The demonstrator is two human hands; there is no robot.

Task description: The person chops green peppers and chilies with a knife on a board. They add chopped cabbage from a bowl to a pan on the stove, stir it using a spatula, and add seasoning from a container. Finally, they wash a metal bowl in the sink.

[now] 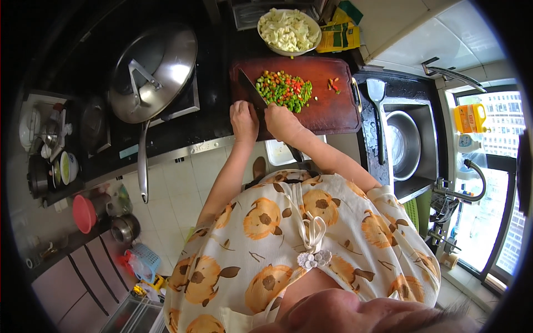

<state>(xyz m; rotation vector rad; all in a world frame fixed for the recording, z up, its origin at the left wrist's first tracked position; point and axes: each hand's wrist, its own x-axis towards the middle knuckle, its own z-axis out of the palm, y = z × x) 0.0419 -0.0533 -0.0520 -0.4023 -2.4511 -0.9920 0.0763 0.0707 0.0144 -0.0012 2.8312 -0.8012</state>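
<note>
A reddish-brown cutting board point(329, 112) lies on the black counter. Chopped green and red peppers point(287, 89) form a pile on it, with a few red bits point(334, 85) apart at the right. My right hand point(283, 120) is closed around the handle end of a kitchen knife point(252, 86), whose dark blade points up and left along the pile's left edge. To the left, my left hand point(244, 120) rests with curled fingers by the board's lower left edge, near the blade; whether anything is under its fingers cannot be seen. Above the board stands a bowl of cut cabbage point(288, 31).
A lidded pan point(154, 75) sits on the stove at left, its long handle point(143, 166) jutting over the counter edge. Right of the board are a spatula point(377, 93) and a sink holding a metal basin point(402, 145). A white tray point(277, 153) is below the board's edge.
</note>
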